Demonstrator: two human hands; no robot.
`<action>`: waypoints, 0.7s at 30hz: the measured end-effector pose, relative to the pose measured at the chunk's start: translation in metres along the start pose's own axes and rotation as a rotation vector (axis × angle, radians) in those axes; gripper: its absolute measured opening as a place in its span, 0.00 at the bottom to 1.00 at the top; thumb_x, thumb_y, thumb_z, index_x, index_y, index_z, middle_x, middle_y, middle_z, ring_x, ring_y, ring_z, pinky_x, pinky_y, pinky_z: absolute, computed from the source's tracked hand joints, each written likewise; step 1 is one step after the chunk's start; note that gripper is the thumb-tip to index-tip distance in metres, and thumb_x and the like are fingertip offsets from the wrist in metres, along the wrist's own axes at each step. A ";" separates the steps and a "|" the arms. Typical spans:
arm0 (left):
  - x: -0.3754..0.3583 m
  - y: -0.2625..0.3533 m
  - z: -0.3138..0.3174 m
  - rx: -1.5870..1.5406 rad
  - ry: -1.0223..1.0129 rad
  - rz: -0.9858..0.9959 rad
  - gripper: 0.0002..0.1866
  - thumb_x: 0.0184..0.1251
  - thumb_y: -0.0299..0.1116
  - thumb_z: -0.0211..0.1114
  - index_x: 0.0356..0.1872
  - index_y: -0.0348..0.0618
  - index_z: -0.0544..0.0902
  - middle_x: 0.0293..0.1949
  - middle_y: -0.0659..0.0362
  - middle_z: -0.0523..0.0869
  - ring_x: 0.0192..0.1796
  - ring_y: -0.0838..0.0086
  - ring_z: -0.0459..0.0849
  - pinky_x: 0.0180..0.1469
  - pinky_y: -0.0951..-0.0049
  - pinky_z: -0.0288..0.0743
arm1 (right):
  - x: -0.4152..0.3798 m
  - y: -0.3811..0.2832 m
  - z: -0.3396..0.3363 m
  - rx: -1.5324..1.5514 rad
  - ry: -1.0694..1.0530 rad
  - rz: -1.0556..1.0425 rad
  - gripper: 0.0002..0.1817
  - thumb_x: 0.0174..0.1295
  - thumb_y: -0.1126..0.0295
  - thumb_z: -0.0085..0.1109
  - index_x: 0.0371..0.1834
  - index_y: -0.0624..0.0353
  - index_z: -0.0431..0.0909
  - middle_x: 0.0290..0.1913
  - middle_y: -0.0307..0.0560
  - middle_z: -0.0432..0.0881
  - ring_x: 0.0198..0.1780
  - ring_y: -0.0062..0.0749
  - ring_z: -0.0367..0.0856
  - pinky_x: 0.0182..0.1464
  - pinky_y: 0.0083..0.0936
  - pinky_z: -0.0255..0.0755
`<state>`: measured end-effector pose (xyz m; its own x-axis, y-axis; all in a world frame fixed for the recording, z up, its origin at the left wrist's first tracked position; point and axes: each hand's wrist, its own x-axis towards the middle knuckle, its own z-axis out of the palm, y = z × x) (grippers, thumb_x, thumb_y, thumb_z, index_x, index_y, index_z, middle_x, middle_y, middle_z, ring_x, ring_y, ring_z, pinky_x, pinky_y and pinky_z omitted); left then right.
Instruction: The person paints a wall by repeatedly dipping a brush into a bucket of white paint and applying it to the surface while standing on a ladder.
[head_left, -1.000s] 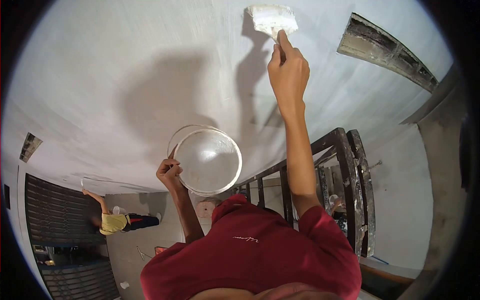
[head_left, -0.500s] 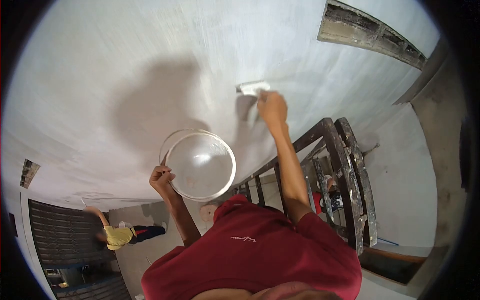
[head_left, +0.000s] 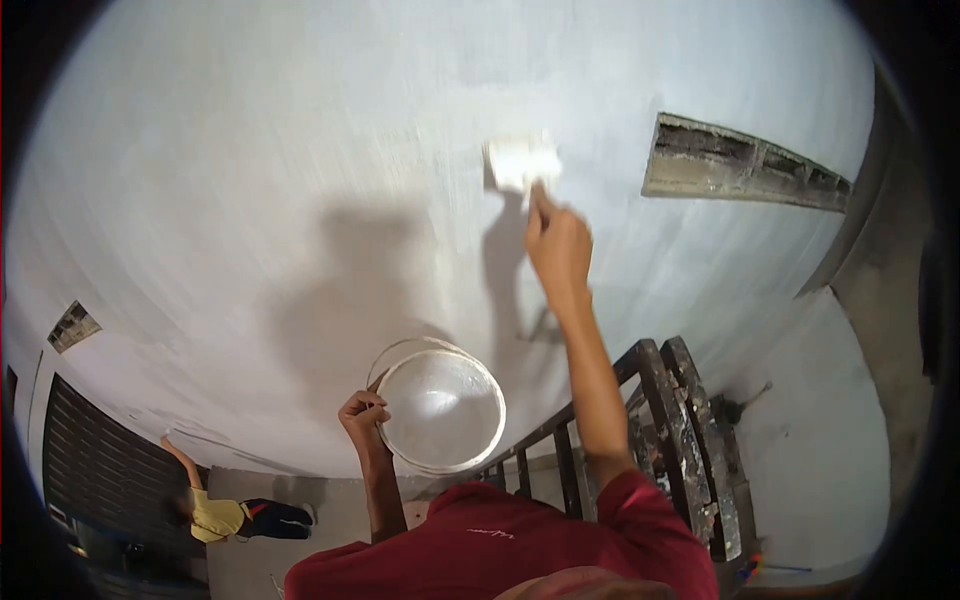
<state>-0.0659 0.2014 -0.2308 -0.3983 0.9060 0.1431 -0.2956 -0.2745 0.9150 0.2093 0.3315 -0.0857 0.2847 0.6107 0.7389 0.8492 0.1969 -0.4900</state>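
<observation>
A wide white paintbrush (head_left: 522, 163) lies against the pale, streaky wall (head_left: 250, 120), high in the middle of the view. My right hand (head_left: 558, 243) is closed round its handle, with the arm stretched upward. Lower down, my left hand (head_left: 364, 412) grips the left rim of a round whitish bucket (head_left: 442, 412) by the fingers. The bucket's thin handle arcs over its upper left side, and its inside looks pale and wet. Shadows of the head, arm and brush fall on the wall.
A paint-spattered dark ladder (head_left: 690, 450) stands at the lower right. Rough vent openings cut the wall at the right (head_left: 745, 168) and far left (head_left: 74, 327). Another person in a yellow shirt (head_left: 216, 517) reaches toward the wall at lower left, near a dark shutter (head_left: 100, 460).
The view has tilted upward, so the bucket and ladder appear lower. My right hand has raised the brush along the wall, and its broad face now shows more.
</observation>
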 end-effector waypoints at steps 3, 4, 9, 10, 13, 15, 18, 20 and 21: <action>0.002 -0.006 -0.008 0.017 0.006 -0.011 0.07 0.28 0.17 0.50 0.16 0.33 0.74 0.38 0.45 0.82 0.29 0.75 0.75 0.33 0.81 0.62 | -0.042 0.011 0.003 0.048 -0.171 0.042 0.16 0.57 0.73 0.54 0.48 0.57 0.82 0.31 0.61 0.82 0.33 0.54 0.81 0.38 0.42 0.74; 0.003 -0.007 -0.013 0.019 0.003 -0.022 0.08 0.28 0.16 0.50 0.16 0.32 0.74 0.46 0.38 0.84 0.30 0.73 0.78 0.32 0.81 0.63 | -0.048 0.013 -0.004 0.091 -0.220 0.065 0.15 0.57 0.73 0.54 0.48 0.57 0.82 0.32 0.61 0.82 0.34 0.54 0.81 0.39 0.42 0.74; -0.001 -0.001 -0.004 -0.070 -0.003 0.013 0.09 0.28 0.16 0.50 0.17 0.31 0.75 0.46 0.36 0.83 0.35 0.68 0.82 0.36 0.80 0.67 | 0.018 -0.042 -0.054 0.179 -0.001 -0.072 0.15 0.58 0.72 0.53 0.47 0.60 0.82 0.34 0.59 0.83 0.37 0.53 0.82 0.42 0.41 0.74; -0.001 0.000 -0.002 -0.077 0.000 0.017 0.09 0.27 0.16 0.50 0.17 0.31 0.75 0.46 0.35 0.83 0.35 0.67 0.82 0.37 0.79 0.67 | 0.043 -0.062 -0.069 0.194 0.075 -0.099 0.15 0.59 0.71 0.53 0.47 0.61 0.82 0.33 0.59 0.83 0.36 0.54 0.81 0.42 0.40 0.74; -0.006 0.008 0.006 -0.104 0.003 0.038 0.09 0.27 0.16 0.50 0.17 0.30 0.75 0.45 0.35 0.83 0.37 0.65 0.82 0.38 0.79 0.68 | 0.124 -0.105 -0.080 0.206 0.358 -0.263 0.13 0.58 0.69 0.53 0.43 0.60 0.83 0.32 0.59 0.83 0.35 0.55 0.81 0.41 0.41 0.74; -0.006 0.013 0.008 -0.094 0.003 0.029 0.09 0.27 0.16 0.49 0.17 0.30 0.75 0.45 0.35 0.83 0.38 0.64 0.82 0.38 0.79 0.68 | 0.173 -0.134 -0.086 0.225 0.432 -0.308 0.12 0.56 0.66 0.56 0.36 0.62 0.83 0.32 0.61 0.83 0.34 0.55 0.82 0.39 0.43 0.75; -0.005 0.014 0.002 -0.085 -0.014 0.000 0.09 0.27 0.16 0.49 0.17 0.29 0.74 0.45 0.36 0.83 0.37 0.65 0.82 0.37 0.79 0.68 | 0.190 -0.148 -0.085 0.036 0.271 -0.345 0.11 0.55 0.68 0.55 0.37 0.62 0.82 0.29 0.59 0.82 0.33 0.56 0.82 0.37 0.46 0.74; -0.005 0.014 0.003 -0.139 -0.050 0.007 0.09 0.27 0.16 0.49 0.17 0.29 0.74 0.45 0.36 0.84 0.35 0.66 0.82 0.36 0.79 0.68 | 0.186 -0.143 -0.072 -0.113 0.188 -0.409 0.12 0.54 0.71 0.53 0.40 0.61 0.81 0.26 0.57 0.82 0.32 0.55 0.81 0.37 0.46 0.74; -0.004 0.013 0.002 -0.101 -0.034 -0.017 0.09 0.27 0.16 0.49 0.17 0.29 0.74 0.45 0.37 0.84 0.34 0.67 0.81 0.34 0.80 0.67 | 0.172 -0.131 -0.052 -0.147 0.215 -0.462 0.12 0.53 0.72 0.52 0.40 0.62 0.79 0.25 0.57 0.81 0.30 0.55 0.81 0.35 0.47 0.75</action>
<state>-0.0664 0.1947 -0.2188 -0.3639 0.9205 0.1424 -0.3882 -0.2888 0.8752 0.1697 0.3710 0.1296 -0.0620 0.3121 0.9480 0.9567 0.2892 -0.0327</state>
